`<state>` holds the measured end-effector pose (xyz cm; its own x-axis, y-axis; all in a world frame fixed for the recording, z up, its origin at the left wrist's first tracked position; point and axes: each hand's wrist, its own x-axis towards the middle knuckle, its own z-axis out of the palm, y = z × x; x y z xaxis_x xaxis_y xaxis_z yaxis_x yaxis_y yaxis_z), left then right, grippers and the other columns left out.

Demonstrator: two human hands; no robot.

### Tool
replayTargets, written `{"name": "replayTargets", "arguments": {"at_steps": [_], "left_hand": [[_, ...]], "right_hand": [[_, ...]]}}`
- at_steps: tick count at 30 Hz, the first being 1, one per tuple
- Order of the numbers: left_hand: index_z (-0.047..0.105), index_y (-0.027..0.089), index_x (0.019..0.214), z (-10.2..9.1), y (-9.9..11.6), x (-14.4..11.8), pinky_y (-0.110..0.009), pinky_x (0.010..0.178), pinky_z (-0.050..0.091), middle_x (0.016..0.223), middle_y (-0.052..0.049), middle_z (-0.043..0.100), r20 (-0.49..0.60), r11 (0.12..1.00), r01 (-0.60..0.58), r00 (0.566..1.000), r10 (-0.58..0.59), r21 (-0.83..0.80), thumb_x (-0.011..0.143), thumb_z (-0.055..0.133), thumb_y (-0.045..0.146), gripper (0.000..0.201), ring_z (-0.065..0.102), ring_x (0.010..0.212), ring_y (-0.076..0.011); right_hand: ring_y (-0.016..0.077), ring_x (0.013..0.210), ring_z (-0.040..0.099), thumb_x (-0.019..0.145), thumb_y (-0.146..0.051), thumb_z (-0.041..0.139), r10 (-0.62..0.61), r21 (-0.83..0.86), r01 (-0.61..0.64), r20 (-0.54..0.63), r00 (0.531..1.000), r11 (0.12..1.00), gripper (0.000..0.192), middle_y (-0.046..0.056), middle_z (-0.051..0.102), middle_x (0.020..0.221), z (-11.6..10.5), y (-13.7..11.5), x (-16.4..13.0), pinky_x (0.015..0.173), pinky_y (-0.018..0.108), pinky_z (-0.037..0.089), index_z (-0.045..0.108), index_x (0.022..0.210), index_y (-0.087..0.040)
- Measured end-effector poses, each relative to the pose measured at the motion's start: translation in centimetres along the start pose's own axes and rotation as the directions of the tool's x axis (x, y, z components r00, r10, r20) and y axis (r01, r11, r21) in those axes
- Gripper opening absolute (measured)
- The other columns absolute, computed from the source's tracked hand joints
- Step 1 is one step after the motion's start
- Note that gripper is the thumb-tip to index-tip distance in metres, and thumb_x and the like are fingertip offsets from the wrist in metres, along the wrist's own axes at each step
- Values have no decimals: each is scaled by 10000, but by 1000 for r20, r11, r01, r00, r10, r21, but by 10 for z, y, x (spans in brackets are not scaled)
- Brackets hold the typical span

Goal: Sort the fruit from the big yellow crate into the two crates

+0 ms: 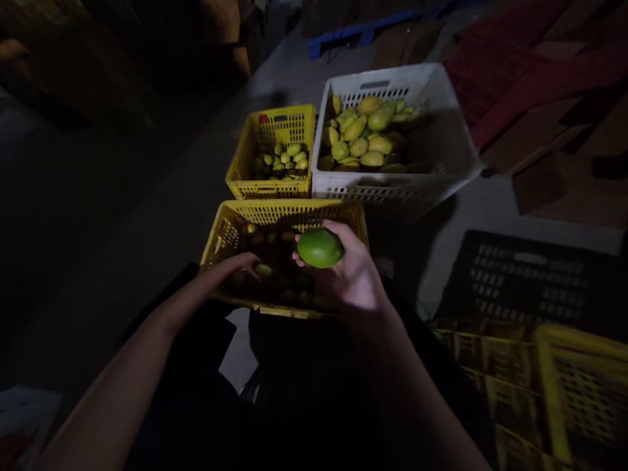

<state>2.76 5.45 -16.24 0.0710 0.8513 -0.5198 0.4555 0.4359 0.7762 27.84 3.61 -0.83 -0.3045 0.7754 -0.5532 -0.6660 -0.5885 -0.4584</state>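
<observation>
Over the near yellow perforated plastic crate (230, 226), low in the head view, right hand (357, 280) up with a round, smooth green mango (320, 248) perched on the tips. Fingers (343, 234) curled round its far side, thumb underneath, palm not really under it. A light hold, fruit riding just above the crate's far rim.

Down inside that crate, left hand (234, 265) reaching among dim small fruits, fingertips on or right beside a small dull-green fruit (263, 269). Closed on it or merely touching? Too dark to tell.

Beyond, on the grey concrete floor, a smaller yellow plastic crate (245, 157) holding little yellow-green fruits, and just beside it a big white plastic crate (441, 131) heaped with larger yellow-green mangoes (366, 131). Off to the right, a black plastic crate (520, 281) and more stacked yellow crates (564, 386), blurred.

Risks, judged from here: a fingertip-only hold on a smooth, rounded fruit, so likely to roll out and drop onto the fruit below or bounce off the rim to the floor, bruising either way. Deep shadow inside the near crate, so easy to misread colour or size and fumble the small one. Two far crates touching side by side, so a careless toss apt to land in the wrong one or strike the shared wall.
</observation>
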Motion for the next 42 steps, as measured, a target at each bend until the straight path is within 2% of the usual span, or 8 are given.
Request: {"name": "replayTargets", "arguments": {"at_steps": [5, 10, 14, 19, 25, 28, 35, 42], "left_hand": [[698, 154, 895, -45, 44, -63, -307, 867, 474, 928, -58, 717, -108, 955, -137, 988, 112, -265, 570, 797, 186, 341, 638, 891, -207], [634, 141, 1022, -34, 77, -127, -363, 844, 527, 979, -107, 705, -109, 463, -198, 971, 213, -864, 742, 621, 371, 362, 668, 866, -222], [598, 133, 1075, -8, 93, -129, -340, 723, 559, 952, -116, 704, -133, 191, -181, 961, 242, -965, 819, 535, 405, 378, 682, 793, -223], [607, 148, 974, 26, 85, -110, -244, 531, 536, 819, -76, 709, -63, 81, -74, 989, 131, -994, 843, 568, 397, 284, 649, 572, -150], [619, 149, 945, 26, 87, -119, -201, 535, 526, 842, -70, 702, 78, -161, 108, 980, 183, -981, 833, 577, 390, 269, 637, 603, -119], [617, 139, 956, 17, 98, -126, -215, 558, 530, 817, -68, 689, 30, -206, 68, 983, 181, -976, 829, 572, 401, 294, 627, 628, -127], [613, 178, 888, 10, 105, -129, -311, 685, 554, 781, -37, 687, -69, -279, -44, 995, 79, -959, 840, 562, 335, 172, 666, 738, -171], [631, 167, 827, 13, 104, -126, -264, 574, 503, 703, -13, 673, -155, -120, -154, 988, -1, -981, 787, 582, 293, 141, 641, 614, -151]], "right_hand": [[140, 580, 576, 698, -270, 638, 38, -115, -24, 121, 992, 993, 117, 3, 613, 644, 10, 13, -2, 568, 267, 506, 559, 724, -189], [169, 698, 611, 621, -235, 633, 8, -56, 11, 329, 944, 998, 132, 37, 657, 714, 11, 26, -4, 693, 307, 530, 569, 724, -182], [178, 678, 628, 670, -288, 615, -41, -111, 97, 426, 904, 989, 164, 56, 686, 746, 3, 30, -3, 659, 317, 521, 614, 788, -174], [149, 422, 551, 781, -558, 518, 47, -302, 72, 370, 928, 950, 419, 83, 665, 605, -3, 25, 7, 395, 239, 372, 602, 783, -147], [57, 247, 238, 792, -739, 325, 176, -342, -40, 375, 910, 939, 690, -46, 348, 295, -2, 29, 21, 292, 177, 127, 605, 654, -124], [48, 278, 210, 800, -736, 356, 181, -281, -56, 439, 880, 958, 684, -66, 313, 324, 1, 36, 21, 303, 180, 145, 613, 673, -115], [130, 593, 532, 747, -487, 661, -9, -204, 145, 548, 836, 968, 332, 34, 645, 746, 9, 48, 6, 543, 254, 416, 625, 883, -187], [166, 730, 587, 700, -309, 721, -117, -157, 224, 504, 856, 962, 251, 17, 664, 874, 12, 58, 7, 597, 286, 437, 640, 929, -245]]}}
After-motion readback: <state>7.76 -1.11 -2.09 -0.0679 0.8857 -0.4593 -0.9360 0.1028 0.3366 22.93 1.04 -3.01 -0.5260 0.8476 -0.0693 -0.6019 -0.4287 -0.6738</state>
